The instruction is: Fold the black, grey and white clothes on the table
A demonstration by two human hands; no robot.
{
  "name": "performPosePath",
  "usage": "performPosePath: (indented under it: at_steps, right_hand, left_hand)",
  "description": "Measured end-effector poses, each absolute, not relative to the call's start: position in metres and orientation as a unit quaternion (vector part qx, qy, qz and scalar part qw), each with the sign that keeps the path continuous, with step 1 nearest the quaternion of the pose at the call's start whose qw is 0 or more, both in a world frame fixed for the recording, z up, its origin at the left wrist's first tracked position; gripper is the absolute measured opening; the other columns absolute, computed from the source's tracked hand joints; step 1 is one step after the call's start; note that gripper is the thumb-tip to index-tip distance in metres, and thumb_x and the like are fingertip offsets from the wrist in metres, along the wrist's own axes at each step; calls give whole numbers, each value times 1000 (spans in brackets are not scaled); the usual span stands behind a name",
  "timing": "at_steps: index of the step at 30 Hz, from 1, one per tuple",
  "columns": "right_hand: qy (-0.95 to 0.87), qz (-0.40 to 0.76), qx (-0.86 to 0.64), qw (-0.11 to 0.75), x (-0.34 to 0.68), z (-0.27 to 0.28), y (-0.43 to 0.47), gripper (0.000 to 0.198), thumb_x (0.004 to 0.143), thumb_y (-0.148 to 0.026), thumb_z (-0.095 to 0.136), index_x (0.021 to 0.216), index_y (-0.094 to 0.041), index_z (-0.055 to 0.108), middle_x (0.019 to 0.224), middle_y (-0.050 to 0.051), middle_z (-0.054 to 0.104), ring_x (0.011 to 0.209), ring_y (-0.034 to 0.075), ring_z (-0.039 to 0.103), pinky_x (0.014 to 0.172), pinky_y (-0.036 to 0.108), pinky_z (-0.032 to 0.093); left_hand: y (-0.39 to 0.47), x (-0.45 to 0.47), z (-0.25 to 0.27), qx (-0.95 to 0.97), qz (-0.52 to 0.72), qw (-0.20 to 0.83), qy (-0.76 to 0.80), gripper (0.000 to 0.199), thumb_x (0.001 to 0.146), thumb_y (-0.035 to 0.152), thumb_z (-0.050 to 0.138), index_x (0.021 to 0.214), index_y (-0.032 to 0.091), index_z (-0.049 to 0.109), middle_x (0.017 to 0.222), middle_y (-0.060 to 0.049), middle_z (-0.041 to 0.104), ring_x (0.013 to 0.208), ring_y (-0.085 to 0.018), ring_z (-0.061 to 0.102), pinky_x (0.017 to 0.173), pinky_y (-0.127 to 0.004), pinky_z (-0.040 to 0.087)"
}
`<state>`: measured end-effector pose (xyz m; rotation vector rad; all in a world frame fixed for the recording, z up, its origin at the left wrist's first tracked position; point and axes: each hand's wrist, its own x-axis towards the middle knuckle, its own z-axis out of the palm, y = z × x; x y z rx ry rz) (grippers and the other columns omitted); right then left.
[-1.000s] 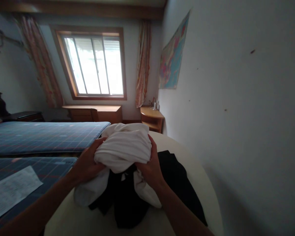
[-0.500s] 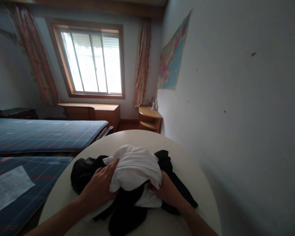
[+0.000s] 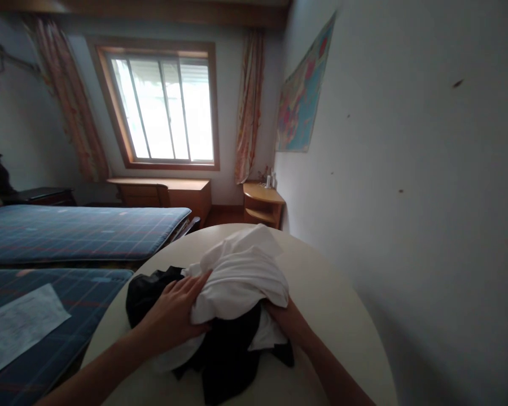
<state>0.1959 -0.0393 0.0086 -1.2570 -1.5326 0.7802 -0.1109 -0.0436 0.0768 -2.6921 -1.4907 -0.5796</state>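
Observation:
A crumpled bundle of clothes lies on a round white table (image 3: 334,282), white cloth (image 3: 241,282) on top. Black cloth (image 3: 232,349) bulges out below it toward me, and a shiny black piece (image 3: 146,296) sticks out at the left. My left hand (image 3: 175,310) grips the bundle's left side, fingers over the white cloth. From the right, my right hand (image 3: 290,321) clasps the bundle, its fingertips hidden under the white folds. Whether the cloths are separate garments I cannot tell.
To the left are beds with blue plaid mattresses (image 3: 84,231), a printed sheet of paper (image 3: 25,324) on the nearer one. A wall (image 3: 427,237) runs close along the right. Beyond the table stand a wooden desk (image 3: 186,194) and a corner shelf (image 3: 262,194).
Both hands have squeezed and shifted the bundle slightly right. The black cloth that spread out at the right is now gathered in or hidden, and a white flap stands up at the back.

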Motion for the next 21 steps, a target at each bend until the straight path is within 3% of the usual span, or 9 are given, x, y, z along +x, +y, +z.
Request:
performPosePath:
  at_steps: [2, 4, 6, 8, 10, 12, 14, 16, 21]
  right_hand:
    - [-621, 339, -530, 468, 216, 16, -50, 105, 73, -47, 72, 157, -22, 15, 149, 20, 44, 129, 33, 53, 100, 53, 47]
    - [-646, 319, -533, 443, 232, 30, -60, 120, 71, -49, 77, 158, -28, -3, 163, 18, 18, 144, 32, 34, 108, 54, 40]
    - [-693, 287, -525, 402, 235, 48, -69, 121, 72, -50, 77, 157, -34, -6, 166, 13, 4, 150, 32, 17, 114, 55, 30]
    - [-733, 263, -519, 351, 227, 60, -75, 129, 65, -53, 82, 157, -35, -6, 166, 11, -6, 151, 35, 4, 117, 58, 23]
    - [-760, 272, -513, 294, 210, 59, -79, 142, 52, -53, 89, 158, -36, -5, 164, 11, -17, 150, 40, -3, 115, 60, 23]
    - [-766, 279, -518, 259, 192, 44, -79, 153, 42, -48, 93, 157, -34, -6, 161, 12, -28, 148, 46, -5, 112, 62, 28]
    - [-765, 245, -532, 267, 176, 21, -75, 158, 41, -39, 94, 157, -30, -13, 158, 15, -34, 148, 47, -7, 111, 62, 31]
    - [-773, 195, -523, 302, 166, -5, -63, 153, 48, -33, 91, 156, -26, -17, 158, 16, -33, 149, 45, -7, 113, 59, 32]
    - [-811, 58, -417, 406, 155, -40, 5, 110, 76, -22, 72, 157, -22, -1, 163, 19, -8, 151, 37, 2, 116, 57, 31]
  left_hand:
    - [-40, -123, 72, -870, -144, -14, -471, 100, 74, 42, 73, 157, 30, 19, 154, -10, 43, 142, -38, 36, 114, -58, 31]
    - [-37, -139, 71, -875, -136, -17, -465, 90, 79, 50, 70, 156, 34, 25, 158, -8, 36, 146, -40, 26, 115, -61, 26]
    - [-33, -153, 71, -861, -134, -6, -491, 89, 78, 60, 68, 154, 34, 30, 161, -10, 29, 148, -45, 16, 113, -65, 24]
    - [-30, -166, 67, -825, -118, -4, -553, 103, 69, 66, 73, 155, 32, 29, 162, -14, 23, 146, -52, 11, 108, -72, 24]
    - [-30, -175, 57, -806, -92, -31, -584, 115, 63, 66, 76, 157, 28, 22, 162, -18, 23, 144, -55, 14, 106, -72, 29]
    - [-32, -181, 40, -820, -93, -64, -562, 115, 65, 62, 77, 158, 26, 19, 160, -18, 28, 144, -49, 22, 109, -62, 35]
    - [-37, -181, 21, -829, -144, -56, -538, 113, 68, 53, 77, 158, 27, 14, 159, -17, 29, 144, -43, 28, 111, -54, 38]
    - [-41, -177, 2, -813, -212, -14, -543, 111, 69, 44, 76, 157, 28, 11, 159, -17, 29, 143, -41, 33, 110, -52, 41]
    - [-30, -161, -26, -747, -301, 80, -587, 83, 73, 33, 68, 147, 23, 30, 152, -19, 32, 133, -42, 43, 103, -56, 45]
